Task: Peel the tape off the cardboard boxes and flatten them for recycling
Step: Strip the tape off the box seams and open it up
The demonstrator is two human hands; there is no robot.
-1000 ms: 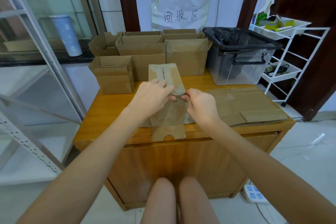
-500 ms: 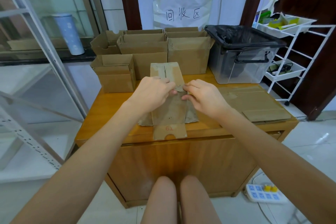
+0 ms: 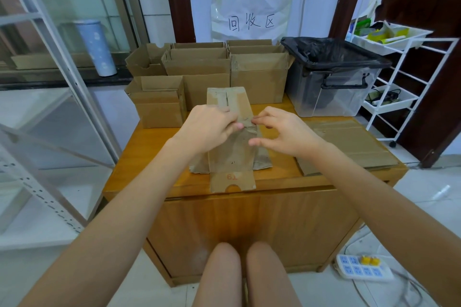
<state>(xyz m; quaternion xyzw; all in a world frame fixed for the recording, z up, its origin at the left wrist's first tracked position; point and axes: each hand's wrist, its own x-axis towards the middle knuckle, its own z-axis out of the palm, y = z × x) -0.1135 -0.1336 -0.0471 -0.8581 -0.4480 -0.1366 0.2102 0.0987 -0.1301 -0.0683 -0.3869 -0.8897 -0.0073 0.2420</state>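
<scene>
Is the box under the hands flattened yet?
Flattened: the box lies flat on the table, flaps spread, near flap overhanging the edge.

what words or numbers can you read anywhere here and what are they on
"回收区": handwritten in black on the white plastic sheet taped to the wall behind the boxes.
"61" or "19": red handwritten digits, seen upside down, on the near flap of the flattened brown cardboard box under the hands; which way it reads cannot be told.
Packaging on the white wire cart: too small to read.
</scene>
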